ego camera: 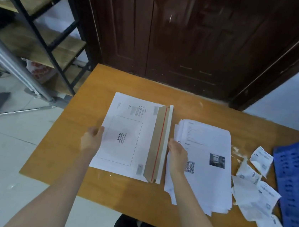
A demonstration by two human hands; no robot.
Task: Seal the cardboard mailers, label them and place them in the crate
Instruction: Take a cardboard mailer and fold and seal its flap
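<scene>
A white cardboard mailer (pixel 124 129) lies on top of a small stack in the middle of the wooden table (pixel 117 190). Its brown flap (pixel 157 144) with a red tear strip is folded over along the right edge. My left hand (pixel 93 137) grips the mailer's left edge, thumb on top. My right hand (pixel 176 153) rests against the right edge by the flap, fingers loosely bent. A blue plastic crate (pixel 297 178) stands at the far right. Several loose labels (pixel 255 192) lie beside it.
A pile of printed white sheets (pixel 206 176) with a QR code and a photo lies right of the mailers. A dark wooden door (pixel 190 39) stands behind the table. A metal shelf rack (pixel 42 32) is at the left, over a tiled floor.
</scene>
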